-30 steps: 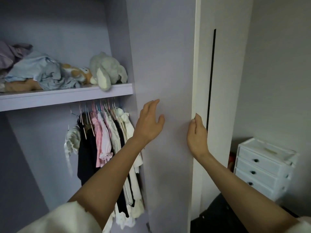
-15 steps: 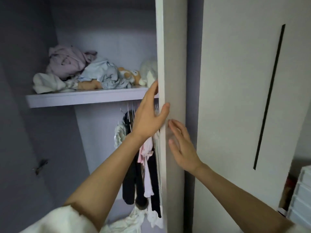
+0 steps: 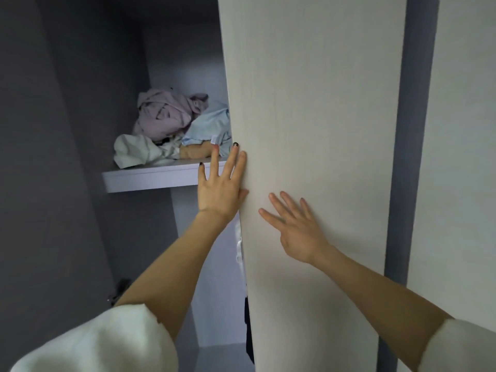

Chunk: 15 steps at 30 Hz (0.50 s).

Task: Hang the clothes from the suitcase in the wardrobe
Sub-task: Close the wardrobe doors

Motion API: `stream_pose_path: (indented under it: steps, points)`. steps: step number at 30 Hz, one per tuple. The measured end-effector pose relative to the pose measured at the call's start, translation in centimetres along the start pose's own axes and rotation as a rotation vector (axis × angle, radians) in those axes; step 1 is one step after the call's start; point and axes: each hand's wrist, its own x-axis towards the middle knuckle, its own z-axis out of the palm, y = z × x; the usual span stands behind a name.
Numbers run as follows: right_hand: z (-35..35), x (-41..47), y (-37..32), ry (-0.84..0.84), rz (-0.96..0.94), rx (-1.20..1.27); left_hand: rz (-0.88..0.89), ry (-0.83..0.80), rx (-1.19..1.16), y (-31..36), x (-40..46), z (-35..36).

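Observation:
A tall white wardrobe door (image 3: 316,130) fills the middle of the view, swung most of the way across the opening. My left hand (image 3: 221,187) lies with straight fingers along the door's left edge. My right hand (image 3: 295,226) presses flat, fingers spread, on the door's face. Only a thin strip of the hanging clothes (image 3: 243,277) shows past the door's edge. The suitcase is out of view.
A shelf (image 3: 150,176) inside the wardrobe carries a heap of crumpled pink, blue and white clothes (image 3: 171,130). The dark inner side wall (image 3: 53,183) stands at left with a hinge (image 3: 119,289). A second white door panel (image 3: 461,183) is at right.
The door has swung left across the opening, hiding nearly all the hanging clothes and the soft toys. My right hand moved from the door's edge onto its face; the left stays at the edge.

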Motion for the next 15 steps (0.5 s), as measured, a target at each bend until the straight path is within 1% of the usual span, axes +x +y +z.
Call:
stream_pose_path:
  steps: [1, 6, 7, 10, 15]
  points:
    - [0.9, 0.7, 0.1, 0.014, -0.004, -0.008, -0.007, -0.016, -0.002, -0.2, 0.8, 0.8]
    - [2.9, 3.3, 0.3, -0.051, 0.036, -0.019, -0.037, -0.051, -0.028, -0.8, 3.8, 3.7]
    - [3.2, 3.5, 0.3, -0.072, 0.044, 0.006, -0.044, -0.056, -0.041, -0.7, 4.1, 4.2]
    - [3.9, 4.0, 0.4, -0.073, 0.06, -0.03, -0.061, -0.05, -0.102, -0.6, 4.8, 5.5]
    - [3.7, 4.0, 0.2, -0.094, 0.093, 0.031, -0.033, -0.038, -0.078, -1.1, 4.8, 5.4]
